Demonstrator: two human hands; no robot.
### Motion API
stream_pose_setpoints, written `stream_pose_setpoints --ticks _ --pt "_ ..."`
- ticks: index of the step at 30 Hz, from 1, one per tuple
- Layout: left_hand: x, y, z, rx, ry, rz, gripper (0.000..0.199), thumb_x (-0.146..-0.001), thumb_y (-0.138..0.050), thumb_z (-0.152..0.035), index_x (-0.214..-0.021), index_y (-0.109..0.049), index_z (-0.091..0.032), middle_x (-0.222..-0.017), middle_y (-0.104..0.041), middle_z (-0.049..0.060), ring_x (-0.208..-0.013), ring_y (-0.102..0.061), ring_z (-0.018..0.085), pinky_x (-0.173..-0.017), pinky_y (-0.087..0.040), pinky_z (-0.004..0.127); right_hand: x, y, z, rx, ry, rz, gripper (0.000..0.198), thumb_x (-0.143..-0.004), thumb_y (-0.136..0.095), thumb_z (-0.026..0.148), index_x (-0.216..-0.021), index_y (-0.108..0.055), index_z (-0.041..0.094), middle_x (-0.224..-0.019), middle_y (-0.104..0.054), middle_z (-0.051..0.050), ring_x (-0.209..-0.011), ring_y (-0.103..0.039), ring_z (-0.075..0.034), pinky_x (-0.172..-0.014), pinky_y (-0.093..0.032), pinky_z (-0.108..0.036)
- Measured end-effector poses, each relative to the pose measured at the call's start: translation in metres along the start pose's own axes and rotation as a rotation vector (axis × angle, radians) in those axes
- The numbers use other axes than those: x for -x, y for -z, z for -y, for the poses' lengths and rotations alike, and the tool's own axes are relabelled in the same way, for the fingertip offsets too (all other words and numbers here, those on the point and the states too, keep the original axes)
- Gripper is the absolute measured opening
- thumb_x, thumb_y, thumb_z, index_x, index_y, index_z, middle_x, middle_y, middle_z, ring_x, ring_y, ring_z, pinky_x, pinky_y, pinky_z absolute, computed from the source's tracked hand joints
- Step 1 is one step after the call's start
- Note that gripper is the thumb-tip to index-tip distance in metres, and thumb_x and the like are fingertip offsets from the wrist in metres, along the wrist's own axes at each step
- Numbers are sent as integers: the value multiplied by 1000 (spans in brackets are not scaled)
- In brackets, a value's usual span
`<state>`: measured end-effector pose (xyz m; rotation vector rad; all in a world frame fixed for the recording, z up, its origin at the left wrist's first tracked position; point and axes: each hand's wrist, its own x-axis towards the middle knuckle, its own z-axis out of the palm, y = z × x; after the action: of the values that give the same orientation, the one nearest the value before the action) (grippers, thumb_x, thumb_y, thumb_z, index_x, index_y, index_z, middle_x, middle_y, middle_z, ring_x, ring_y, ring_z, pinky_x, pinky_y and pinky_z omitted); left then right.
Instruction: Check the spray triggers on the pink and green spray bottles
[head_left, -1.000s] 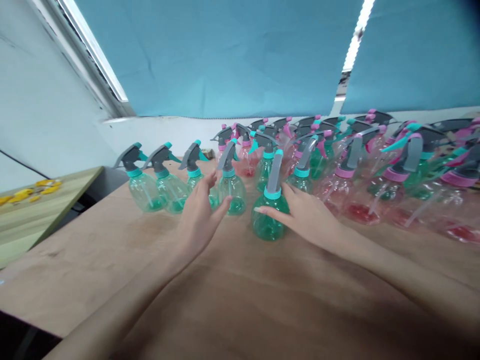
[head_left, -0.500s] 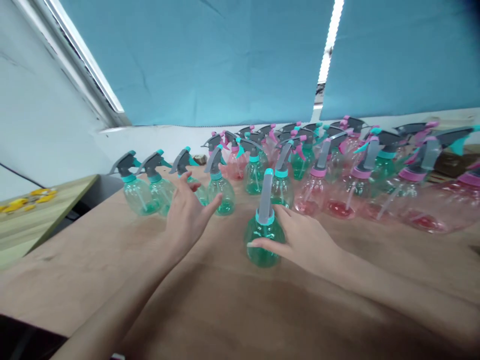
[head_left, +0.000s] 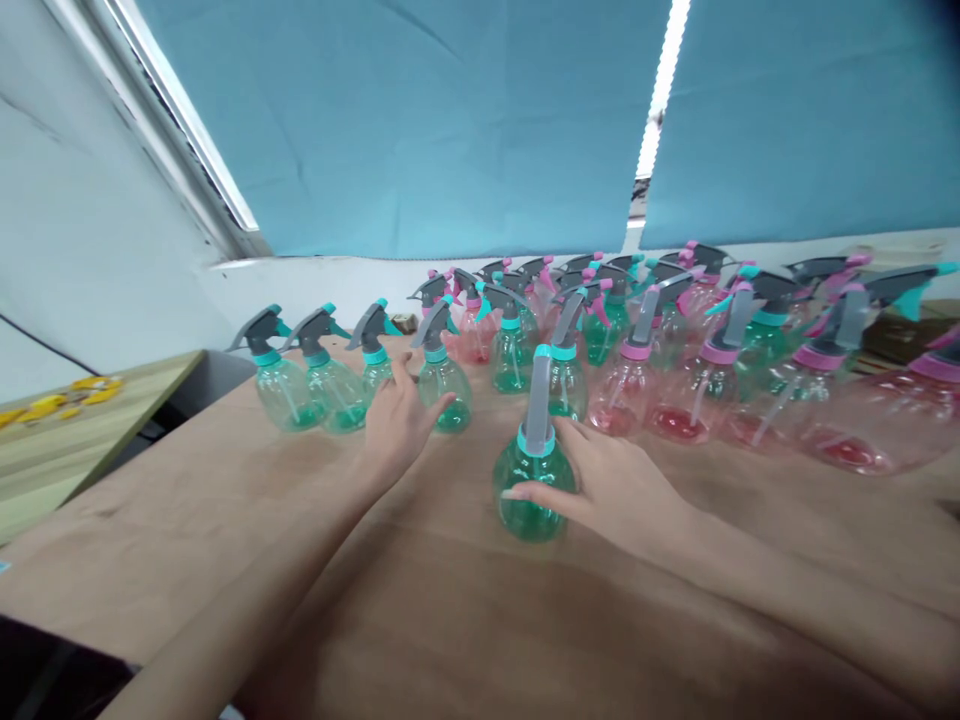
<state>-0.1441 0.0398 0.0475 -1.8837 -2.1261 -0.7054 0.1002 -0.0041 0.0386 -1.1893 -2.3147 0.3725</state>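
A clear green spray bottle [head_left: 534, 490] with a grey trigger head and turquoise collar stands upright on the brown table. My right hand [head_left: 619, 480] is wrapped around its right side, thumb across the front. To the left, my left hand [head_left: 397, 425] reaches out with its thumb spread from the fingers. It is nearest to two more green spray bottles, one partly covered by its fingers [head_left: 376, 375] and one just right of it [head_left: 448, 392]. Whether the fingertips touch either bottle I cannot tell.
Two green spray bottles [head_left: 283, 395] stand at the far left. Several pink spray bottles [head_left: 690, 405] and green ones crowd the back and right. A lower wooden table [head_left: 97, 430] at left bears yellow pieces [head_left: 45, 405]. A blue covering [head_left: 450, 130] hangs behind.
My left hand has moved right and its fingers have lowered toward the bottles. My right hand keeps its hold on the green spray bottle. The view has shifted slightly.
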Motion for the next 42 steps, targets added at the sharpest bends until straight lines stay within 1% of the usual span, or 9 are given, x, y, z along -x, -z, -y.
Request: stream_pose_setpoints --ticks 7,12,14,19,25,28,33,37,42 --pt "11 10 3 -6 -22 -26 72 -85 -66 -45 -136 -34 -4 -115 -64 23 -111 -60 38 -89 -50 49 -1 -1 -1 29 -9 -11 67 -81 -37 80 -102 -58 20 -95 -69 -8 -82 -67 -33 -64 -50 -45" --pt "38 34 -9 115 -87 -22 48 -88 -61 -44 -122 -50 -13 -116 -63 15 -110 -61 32 -91 -50 48 -2 -3 -3 45 16 -43 66 -81 -41 78 -104 -59 18 -95 -69 -9 -82 -67 -32 -64 -49 -43" --pt "48 40 -21 366 -171 115 50 -85 -61 -52 -119 -53 -17 -119 -63 12 -112 -60 30 -93 -50 46 -3 -4 -4 56 44 -60 65 -82 -44 75 -106 -59 17 -95 -68 -9 -82 -67 -32 -64 -49 -42" --pt "55 39 -65 788 -207 482 84 -72 -77 -49 -141 -34 -26 -146 -45 11 -129 -48 31 -103 -45 47 1 0 -6 79 94 -84 50 -84 -51 64 -94 -62 16 -87 -67 -7 -73 -66 -27 -54 -46 -35" --pt "52 27 -117 1051 -324 439 37 -86 -64 -32 -117 -50 -19 -103 -64 5 -90 -65 19 -80 -55 32 17 8 -14 135 129 -171 66 -79 -47 76 -96 -65 15 -92 -69 -11 -84 -67 -30 -60 -51 -39" --pt "53 20 -132 1042 -343 399 28 -86 -57 -25 -112 -50 -19 -99 -61 4 -88 -63 19 -85 -53 37 26 13 -25 178 178 -211 72 -80 -41 78 -93 -66 12 -95 -70 -16 -88 -66 -32 -64 -54 -42" --pt "53 14 -145 1075 -311 425 23 -80 -50 -19 -102 -49 -22 -97 -59 4 -90 -62 21 -92 -50 41 40 28 -60 79 222 -18 74 -82 -44 75 -118 -59 12 -118 -66 -18 -109 -62 -33 -85 -53 -49" --pt "50 14 -149 1030 -287 414 18 -77 -50 -23 -95 -51 -24 -84 -59 1 -80 -61 21 -83 -52 39 59 32 -103 40 115 115 72 -87 -47 66 -140 -45 17 -139 -53 -17 -127 -50 -32 -102 -43 -53" --pt "45 13 -151 889 -309 339 8 -72 -48 -26 -80 -52 -25 -70 -57 0 -77 -60 23 -68 -48 35 81 21 -139 124 27 181 74 -86 -53 64 -145 -41 22 -151 -41 -13 -138 -37 -34 -107 -36 -57"
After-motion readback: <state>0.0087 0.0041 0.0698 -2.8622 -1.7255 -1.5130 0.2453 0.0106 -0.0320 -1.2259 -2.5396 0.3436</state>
